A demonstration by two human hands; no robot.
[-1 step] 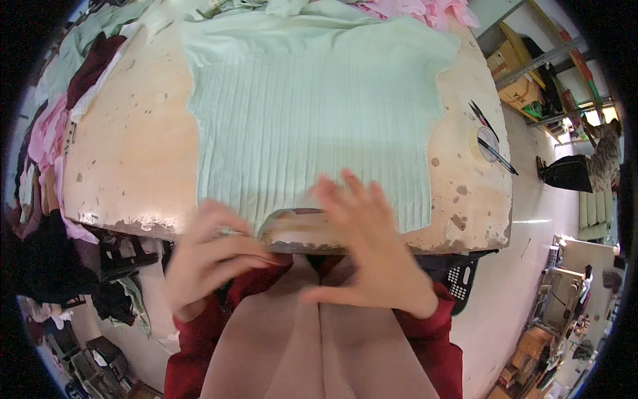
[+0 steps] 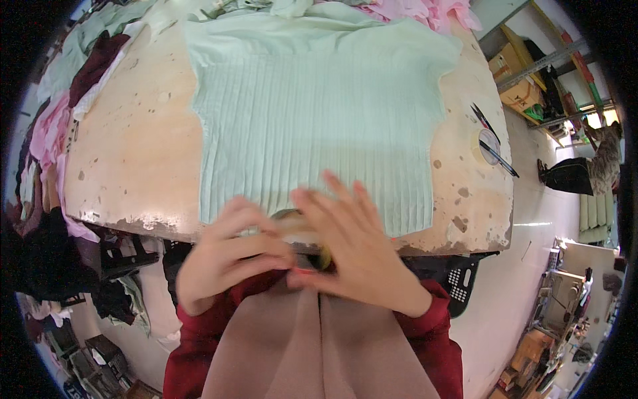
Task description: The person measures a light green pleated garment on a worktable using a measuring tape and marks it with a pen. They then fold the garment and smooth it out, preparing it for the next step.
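Note:
A pale mint pleated garment piece (image 2: pixel 299 120) lies spread on the worn table (image 2: pixel 133 166), its curved cut-out at the near edge. My left hand (image 2: pixel 232 256) is over the garment's near left corner and the table edge, fingers curled and smeared by motion; whether it holds anything is unclear. Beside it my right hand (image 2: pixel 362 259) is palm down, fingers stretched and spread, above the near edge of the garment. Between the hands, at the table edge, a small blurred yellowish thing (image 2: pixel 325 257) and a red bit (image 2: pixel 304 271) show; I cannot make out what they are.
A tape roll (image 2: pixel 488 146) with a dark pen (image 2: pixel 498 158) across it sits at the table's right side. Pink cloth (image 2: pixel 419 9) lies at the far edge, more garments at left. A black basket (image 2: pixel 458 282) is below the table. Another person (image 2: pixel 591 159) stands far right.
My two hands have come closer together, the left moving right and the right moving slightly left. The small yellowish and red thing now shows between them. The garment looks unchanged.

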